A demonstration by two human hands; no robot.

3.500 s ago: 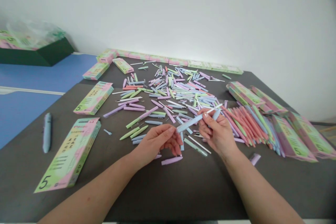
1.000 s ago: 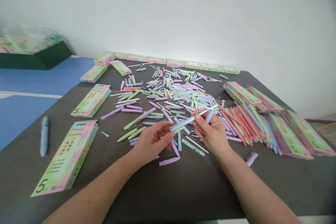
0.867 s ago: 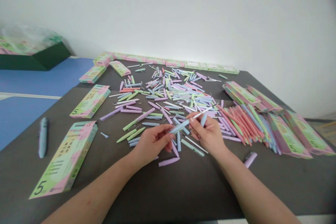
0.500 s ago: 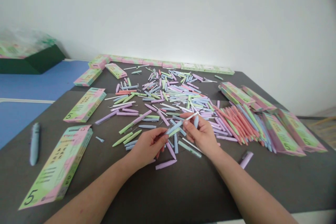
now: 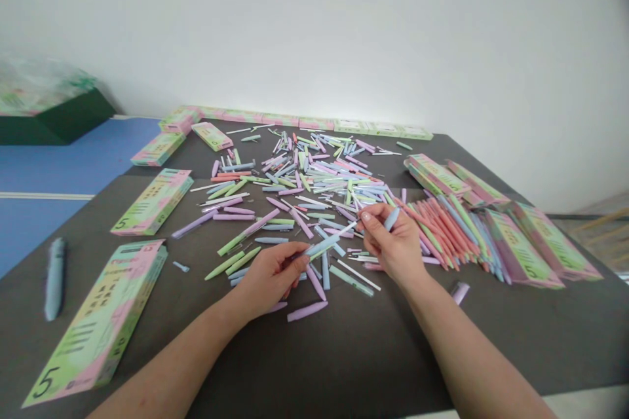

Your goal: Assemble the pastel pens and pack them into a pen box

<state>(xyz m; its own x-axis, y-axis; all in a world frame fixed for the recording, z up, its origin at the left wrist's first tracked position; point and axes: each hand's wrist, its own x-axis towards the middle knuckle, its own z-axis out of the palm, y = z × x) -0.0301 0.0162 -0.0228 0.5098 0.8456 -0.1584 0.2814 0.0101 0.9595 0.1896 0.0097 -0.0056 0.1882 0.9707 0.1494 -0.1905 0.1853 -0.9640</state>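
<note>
My left hand point(image 5: 275, 275) is closed on a light blue pen barrel point(image 5: 324, 246), which points up to the right over the scattered parts. From the barrel's far end a thin white refill point(image 5: 348, 229) runs to the fingertips of my right hand point(image 5: 393, 242), which pinches it. A blue tapered pen piece point(image 5: 392, 218) sticks up between the fingers of that same hand. Under and around both hands lie loose pen parts, among them a lilac piece point(image 5: 307, 311), a pale green barrel point(image 5: 351, 280) and a white refill point(image 5: 360, 274).
Printed pen boxes point(image 5: 93, 321) line the table's left side, its back edge and the right side point(image 5: 525, 249). A bundle of coral pens point(image 5: 449, 232) lies right of the pile. A blue pen point(image 5: 55, 279) rests far left. Beyond stands a dark green bin point(image 5: 59, 118).
My right hand has moved slightly right, away from my left. The white refill now spans between barrel and right fingertips, where before it lay across the right thumb. The view has shifted a little.
</note>
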